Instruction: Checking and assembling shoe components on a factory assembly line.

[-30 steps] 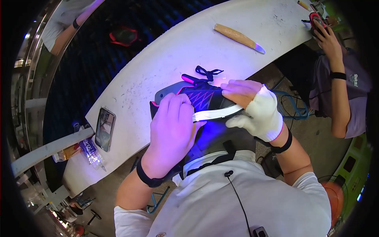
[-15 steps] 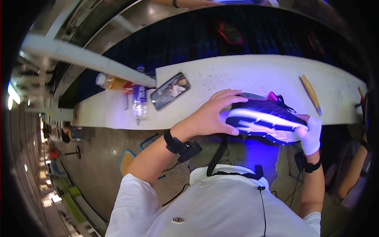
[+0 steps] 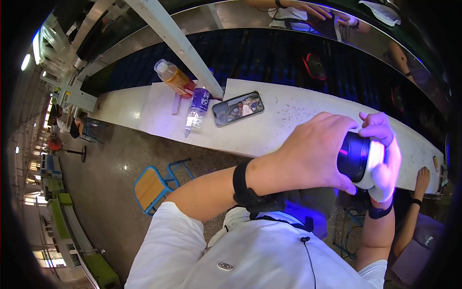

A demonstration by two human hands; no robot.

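Between my two hands, above the white worktop, is a shoe with a black upper and a white sole, turned end-on to me. My left hand is bare and wraps the black upper from the left, thumb below and fingers over the top. On the sole side, my right hand, in a white glove, grips the shoe with its fingers curled over the top edge and its thumb toward me. Violet-blue light falls on the shoe and the glove. Much of the shoe is hidden behind my hands.
On the worktop lie a phone with a lit screen, a purple-labelled clear bottle and a bottle of amber drink beside a white post. Beyond runs a dark conveyor. A stool stands left; a co-worker's arm is at right.
The shoe has turned from side-on to end-on and sits farther right. My left hand moved right and closed round the upper; my right fingers moved over its top. The view has shifted.
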